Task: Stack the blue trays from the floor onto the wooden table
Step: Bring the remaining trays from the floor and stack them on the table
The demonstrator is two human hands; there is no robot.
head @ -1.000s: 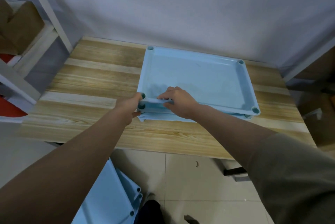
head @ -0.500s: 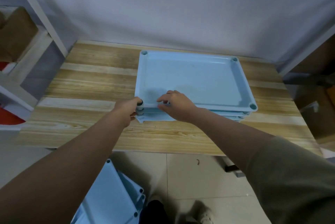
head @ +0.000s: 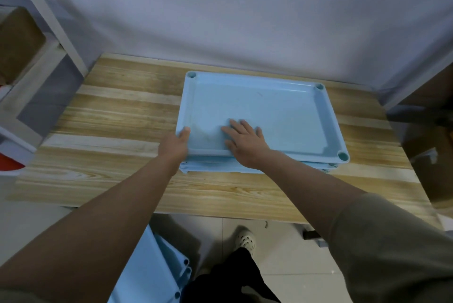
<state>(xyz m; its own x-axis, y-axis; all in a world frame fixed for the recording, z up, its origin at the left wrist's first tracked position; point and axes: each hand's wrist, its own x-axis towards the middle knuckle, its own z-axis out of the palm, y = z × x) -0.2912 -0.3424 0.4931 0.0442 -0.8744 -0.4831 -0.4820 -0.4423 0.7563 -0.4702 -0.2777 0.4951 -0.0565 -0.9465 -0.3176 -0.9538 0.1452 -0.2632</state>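
Note:
A stack of light blue trays [head: 208, 167] sits on the wooden table [head: 110, 118], right of its middle. The top blue tray [head: 282, 108] lies level on the stack, its rims roughly lined up with those below. My left hand [head: 175, 147] holds the top tray's near-left corner, thumb on the rim; its other fingers are hidden. My right hand [head: 244, 139] rests flat inside the tray near its front rim, fingers straight and spread. More blue trays [head: 157, 270] lie stacked on the floor at the bottom left, partly hidden by my left arm.
A white shelf frame [head: 49, 57] with a cardboard box [head: 17, 40] stands left of the table. Brown boxes [head: 436, 155] crowd its right end. A white wall runs behind. My shoe [head: 245, 239] is on the tiled floor in front of the table.
The top tray has settled flat onto the stack. My right hand has let go of the front rim and now lies flat inside the tray. My left hand stays at the corner.

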